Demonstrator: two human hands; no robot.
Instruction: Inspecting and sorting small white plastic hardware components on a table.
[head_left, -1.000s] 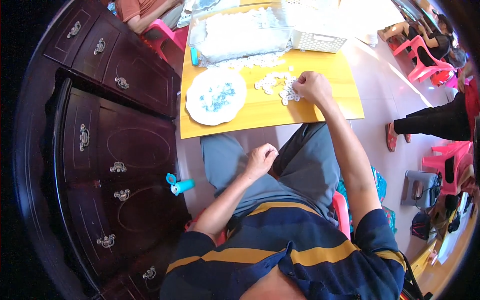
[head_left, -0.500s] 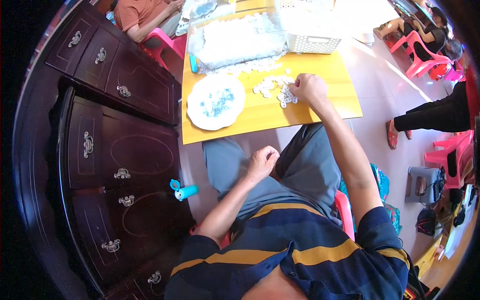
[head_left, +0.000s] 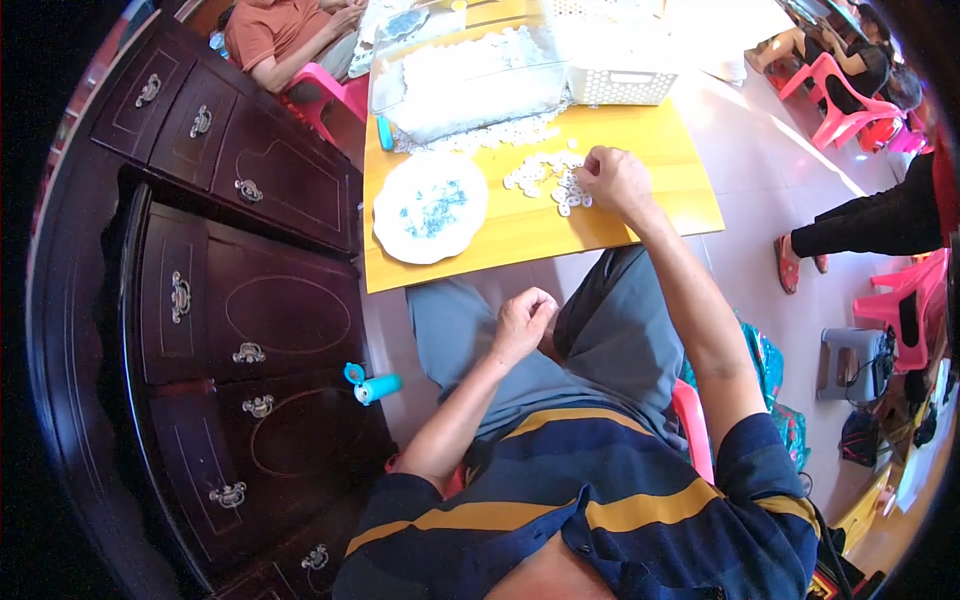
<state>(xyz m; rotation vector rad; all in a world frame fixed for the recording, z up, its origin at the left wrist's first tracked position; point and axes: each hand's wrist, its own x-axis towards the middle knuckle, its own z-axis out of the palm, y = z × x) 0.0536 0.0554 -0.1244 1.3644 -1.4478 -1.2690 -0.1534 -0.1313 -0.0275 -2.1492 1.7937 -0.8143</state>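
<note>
White pieces (head_left: 545, 172) lie right of the plate (head_left: 430, 208), long axes too small to tell. The right hand (head_left: 616, 180) bends at their right edge; the left hand (head_left: 523, 320) curls below the plate; both grips are unclear.

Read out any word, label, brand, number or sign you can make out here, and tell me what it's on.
No text can be read clearly.
White bag at the table's far left: dark print, too small and blurred.
Small white pieces: dark specks, too small to tell.
White plate: blue patches, no legible words.
</note>
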